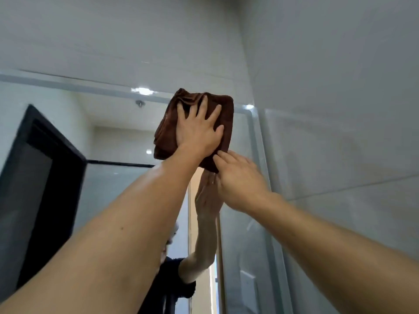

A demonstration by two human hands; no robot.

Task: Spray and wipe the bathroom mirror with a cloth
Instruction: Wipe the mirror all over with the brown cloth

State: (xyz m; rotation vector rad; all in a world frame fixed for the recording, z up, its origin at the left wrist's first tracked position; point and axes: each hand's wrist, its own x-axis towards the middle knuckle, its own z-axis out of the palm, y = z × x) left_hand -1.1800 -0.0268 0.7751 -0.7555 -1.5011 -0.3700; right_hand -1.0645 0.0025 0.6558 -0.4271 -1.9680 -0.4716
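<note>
A folded brown cloth [167, 130] lies flat against the bathroom mirror [108, 137], close to its upper right corner. My left hand [198, 130] is spread over the cloth with fingers apart, pressing it to the glass. My right hand [238, 180] reaches up from the lower right, and its fingertips pinch the cloth's bottom right corner. The mirror reflects both arms under the cloth. No spray bottle is in view.
The mirror's bevelled frame [256, 137] runs down the right side, next to a tiled side wall [340, 132]. Pale wall tiles [113, 41] rise above the mirror. A dark door frame [52, 159] and a ceiling light show in the reflection.
</note>
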